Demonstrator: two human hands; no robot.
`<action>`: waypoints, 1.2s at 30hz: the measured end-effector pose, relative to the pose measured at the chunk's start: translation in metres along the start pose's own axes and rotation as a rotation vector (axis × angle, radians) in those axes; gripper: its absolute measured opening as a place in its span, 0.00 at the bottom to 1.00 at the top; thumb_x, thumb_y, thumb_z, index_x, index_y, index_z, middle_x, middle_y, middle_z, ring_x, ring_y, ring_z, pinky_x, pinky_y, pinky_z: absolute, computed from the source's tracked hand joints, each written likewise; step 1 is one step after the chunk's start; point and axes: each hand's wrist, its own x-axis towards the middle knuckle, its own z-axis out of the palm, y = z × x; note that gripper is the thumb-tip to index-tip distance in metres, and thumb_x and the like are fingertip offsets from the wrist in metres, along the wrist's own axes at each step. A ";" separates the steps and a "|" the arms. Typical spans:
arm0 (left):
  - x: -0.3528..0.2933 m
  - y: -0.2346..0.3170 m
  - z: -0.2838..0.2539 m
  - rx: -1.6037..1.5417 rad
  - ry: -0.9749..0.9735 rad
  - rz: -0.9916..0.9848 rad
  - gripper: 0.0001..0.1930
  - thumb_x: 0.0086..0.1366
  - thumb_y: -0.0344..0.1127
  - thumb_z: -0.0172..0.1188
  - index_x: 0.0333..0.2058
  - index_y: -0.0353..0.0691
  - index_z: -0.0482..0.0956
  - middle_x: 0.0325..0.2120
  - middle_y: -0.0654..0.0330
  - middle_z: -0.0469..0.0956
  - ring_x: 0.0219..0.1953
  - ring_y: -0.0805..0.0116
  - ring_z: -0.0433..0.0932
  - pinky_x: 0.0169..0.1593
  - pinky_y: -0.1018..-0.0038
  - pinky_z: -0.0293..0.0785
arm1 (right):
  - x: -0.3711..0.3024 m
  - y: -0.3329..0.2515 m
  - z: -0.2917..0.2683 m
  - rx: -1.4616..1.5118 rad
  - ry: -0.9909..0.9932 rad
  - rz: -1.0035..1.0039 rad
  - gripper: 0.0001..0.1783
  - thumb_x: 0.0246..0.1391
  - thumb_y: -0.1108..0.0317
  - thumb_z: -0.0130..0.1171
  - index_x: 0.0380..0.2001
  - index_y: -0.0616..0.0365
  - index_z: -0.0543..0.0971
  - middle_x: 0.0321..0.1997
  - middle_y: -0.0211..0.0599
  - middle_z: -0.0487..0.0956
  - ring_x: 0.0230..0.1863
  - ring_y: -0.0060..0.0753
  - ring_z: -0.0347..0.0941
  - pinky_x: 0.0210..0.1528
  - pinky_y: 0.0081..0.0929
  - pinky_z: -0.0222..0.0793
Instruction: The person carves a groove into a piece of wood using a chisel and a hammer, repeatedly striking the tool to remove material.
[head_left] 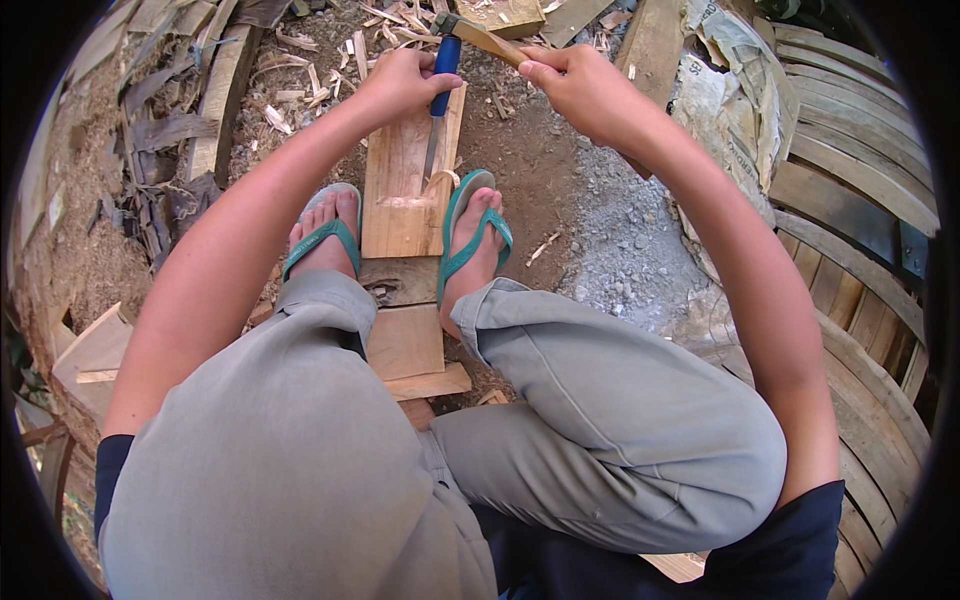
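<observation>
My left hand (405, 84) is closed round the blue handle of a chisel (446, 72). The chisel leans over a wooden board (384, 170), its steel blade reaching down to the edge of a shallow recess cut in the wood. A curled shaving (444, 180) stands by the blade tip. In my right hand (580, 88) is the wooden handle of a hammer (485, 40). The hammer's metal head is at the top of the chisel handle; I cannot tell if they touch. My feet in green flip-flops (340, 232) flank the board.
Under and behind the board lie more wood pieces (408, 335). Shavings (300, 85) litter the dirt at the far left, beside a long plank (222, 100). Grey gravel (625, 225) and a torn paper sack (728, 120) lie to the right, before stacked wooden slats (850, 130).
</observation>
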 end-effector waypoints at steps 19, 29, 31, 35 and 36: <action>-0.053 0.022 -0.029 -0.322 -0.359 0.155 0.21 0.54 0.49 0.78 0.40 0.40 0.87 0.26 0.68 0.80 0.29 0.78 0.75 0.36 0.78 0.70 | -0.020 0.000 -0.019 0.582 0.078 0.307 0.26 0.71 0.50 0.51 0.68 0.42 0.72 0.25 0.23 0.71 0.18 0.14 0.63 0.17 0.19 0.59; -0.038 -0.009 -0.029 -0.229 0.114 -0.012 0.22 0.59 0.49 0.74 0.40 0.35 0.85 0.29 0.61 0.84 0.33 0.76 0.82 0.39 0.75 0.78 | -0.046 0.026 0.020 0.840 0.130 0.374 0.29 0.72 0.51 0.50 0.71 0.43 0.66 0.25 0.23 0.68 0.15 0.12 0.57 0.15 0.16 0.56; -0.053 0.006 -0.045 -0.349 0.152 0.070 0.21 0.57 0.46 0.77 0.40 0.37 0.85 0.31 0.62 0.85 0.34 0.77 0.82 0.40 0.76 0.78 | -0.057 0.031 0.035 0.943 0.144 0.461 0.30 0.72 0.51 0.50 0.73 0.44 0.63 0.25 0.24 0.68 0.14 0.12 0.56 0.14 0.15 0.54; -0.069 0.013 -0.069 -0.368 0.139 0.116 0.18 0.55 0.39 0.79 0.40 0.37 0.84 0.33 0.62 0.85 0.36 0.78 0.82 0.42 0.78 0.79 | -0.076 0.027 0.060 1.097 0.106 0.565 0.28 0.70 0.54 0.53 0.70 0.46 0.67 0.21 0.22 0.65 0.12 0.13 0.56 0.12 0.20 0.53; -0.068 0.012 -0.068 -0.402 0.140 0.132 0.18 0.56 0.39 0.78 0.41 0.37 0.84 0.33 0.62 0.85 0.36 0.77 0.82 0.42 0.78 0.79 | -0.080 0.026 0.065 1.106 0.080 0.555 0.26 0.69 0.55 0.54 0.67 0.47 0.68 0.22 0.21 0.65 0.12 0.12 0.55 0.12 0.19 0.52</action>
